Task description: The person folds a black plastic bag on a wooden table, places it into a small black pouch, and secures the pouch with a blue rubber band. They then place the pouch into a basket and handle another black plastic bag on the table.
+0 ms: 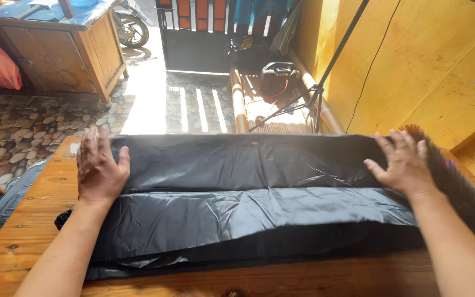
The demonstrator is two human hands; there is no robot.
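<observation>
Head view: black plastic sheet (248, 203) folded lengthwise, spread flat across wooden table (39, 220). Left hand (99, 168) flat on sheet's left end, fingers together, extended. Right hand (405, 162) flat on right end, fingers slightly apart. Dark bristle brush (460, 190) just beside right wrist.

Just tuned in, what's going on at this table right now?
A person has a long black plastic sheet spread across a wooden table, folded lengthwise into layered bands. The left hand lies flat on its left end and the right hand is spread flat on its right end. A dark bristly brush lies by the right forearm. Beyond the table are a pebble-patterned floor and a bamboo bench.
</observation>
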